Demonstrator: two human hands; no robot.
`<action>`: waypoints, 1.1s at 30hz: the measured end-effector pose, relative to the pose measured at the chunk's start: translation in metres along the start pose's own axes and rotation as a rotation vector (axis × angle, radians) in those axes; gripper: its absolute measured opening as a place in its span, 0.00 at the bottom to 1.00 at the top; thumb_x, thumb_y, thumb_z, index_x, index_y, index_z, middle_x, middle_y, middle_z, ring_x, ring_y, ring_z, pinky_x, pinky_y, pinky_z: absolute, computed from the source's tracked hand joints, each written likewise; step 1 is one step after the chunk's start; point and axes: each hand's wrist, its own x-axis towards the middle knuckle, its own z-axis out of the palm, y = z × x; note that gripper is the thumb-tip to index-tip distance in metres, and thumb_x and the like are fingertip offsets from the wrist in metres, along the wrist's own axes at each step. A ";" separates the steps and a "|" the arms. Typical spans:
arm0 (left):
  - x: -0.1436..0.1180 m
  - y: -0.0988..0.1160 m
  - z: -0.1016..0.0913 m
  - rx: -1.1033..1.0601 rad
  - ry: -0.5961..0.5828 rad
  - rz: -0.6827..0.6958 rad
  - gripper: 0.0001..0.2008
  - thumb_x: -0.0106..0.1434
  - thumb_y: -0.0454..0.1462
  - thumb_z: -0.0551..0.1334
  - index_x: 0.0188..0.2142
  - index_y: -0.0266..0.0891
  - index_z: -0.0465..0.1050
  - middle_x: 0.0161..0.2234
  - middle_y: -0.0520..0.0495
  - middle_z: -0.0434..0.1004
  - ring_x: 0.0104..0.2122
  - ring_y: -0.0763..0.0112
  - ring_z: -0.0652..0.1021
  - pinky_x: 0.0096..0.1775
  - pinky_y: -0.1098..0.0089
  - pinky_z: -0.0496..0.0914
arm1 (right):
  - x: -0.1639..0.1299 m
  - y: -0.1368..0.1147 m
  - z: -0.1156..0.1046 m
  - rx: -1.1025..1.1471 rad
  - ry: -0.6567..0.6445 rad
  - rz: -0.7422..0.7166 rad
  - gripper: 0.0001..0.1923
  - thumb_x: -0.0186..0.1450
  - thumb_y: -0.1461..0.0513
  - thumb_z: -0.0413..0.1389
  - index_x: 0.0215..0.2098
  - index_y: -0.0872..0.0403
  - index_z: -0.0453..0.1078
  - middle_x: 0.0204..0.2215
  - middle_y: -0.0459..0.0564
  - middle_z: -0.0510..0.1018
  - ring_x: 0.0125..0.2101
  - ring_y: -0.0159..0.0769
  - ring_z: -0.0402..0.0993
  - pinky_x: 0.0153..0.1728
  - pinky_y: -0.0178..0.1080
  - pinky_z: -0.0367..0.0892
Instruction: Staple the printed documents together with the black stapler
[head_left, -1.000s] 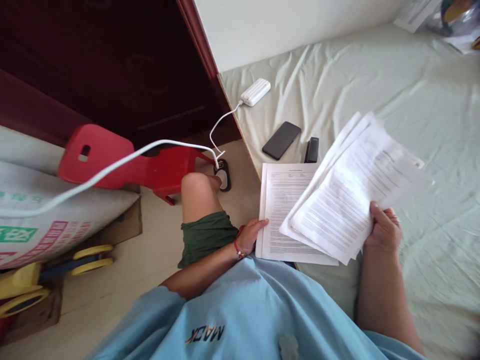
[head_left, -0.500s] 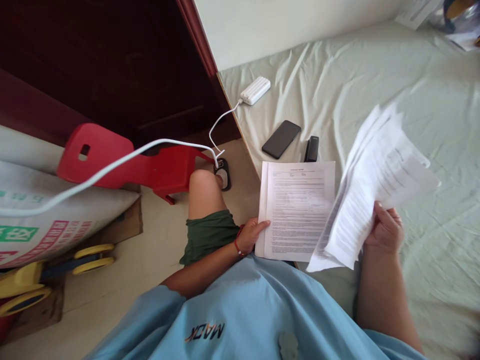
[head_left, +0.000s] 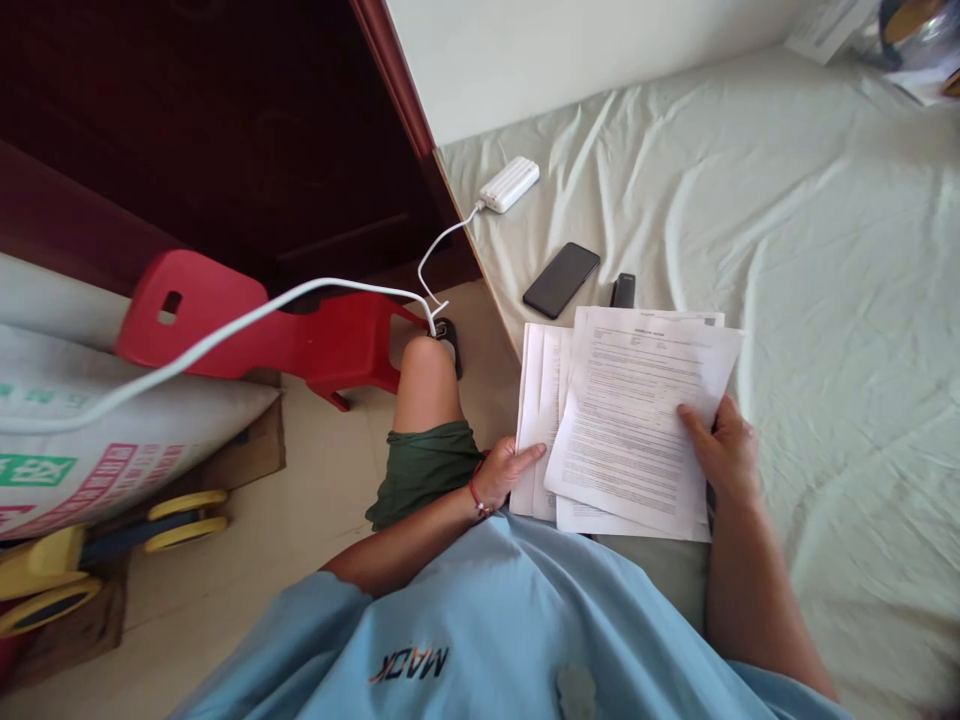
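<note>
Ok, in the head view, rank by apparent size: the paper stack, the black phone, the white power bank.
1. Paper stack, by far the largest.
2. Black phone.
3. White power bank, though it lies farther away, so true size is unsure.

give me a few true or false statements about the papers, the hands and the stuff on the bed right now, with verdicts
1. The right hand rests on the printed white paper sheets. True.
2. The left hand holds the black smartphone. False: the phone lies on the pale green bedsheet; this hand touches the papers' left edge.
3. A white cable is plugged into the white ribbed power bank. True.
4. The papers lie on the floor. False: they lie at the bed's edge.
</note>
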 end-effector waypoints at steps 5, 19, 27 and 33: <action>0.001 -0.001 0.000 0.018 0.028 0.013 0.32 0.48 0.59 0.79 0.41 0.35 0.87 0.40 0.40 0.89 0.41 0.55 0.86 0.46 0.62 0.76 | -0.004 0.007 0.004 0.267 -0.061 0.079 0.20 0.59 0.44 0.66 0.35 0.51 0.78 0.25 0.44 0.78 0.25 0.35 0.68 0.24 0.38 0.63; 0.000 0.000 0.000 -0.068 0.019 -0.074 0.34 0.46 0.60 0.79 0.40 0.34 0.86 0.39 0.39 0.89 0.37 0.55 0.86 0.43 0.62 0.77 | -0.002 -0.003 0.000 0.800 0.222 0.316 0.23 0.48 0.50 0.77 0.32 0.55 0.79 0.31 0.51 0.85 0.26 0.36 0.78 0.28 0.37 0.75; 0.000 -0.001 0.006 -0.027 -0.046 0.058 0.33 0.56 0.62 0.73 0.43 0.34 0.86 0.44 0.36 0.88 0.57 0.44 0.82 0.64 0.53 0.69 | -0.005 0.007 0.010 0.683 0.009 0.212 0.22 0.54 0.48 0.74 0.39 0.53 0.82 0.35 0.50 0.87 0.26 0.36 0.79 0.27 0.38 0.76; 0.001 -0.003 0.005 0.018 -0.047 0.087 0.37 0.59 0.67 0.68 0.46 0.36 0.86 0.46 0.39 0.88 0.61 0.45 0.79 0.66 0.55 0.68 | -0.008 0.006 0.013 0.669 -0.019 0.193 0.22 0.56 0.48 0.73 0.40 0.54 0.82 0.33 0.50 0.87 0.26 0.38 0.79 0.26 0.39 0.75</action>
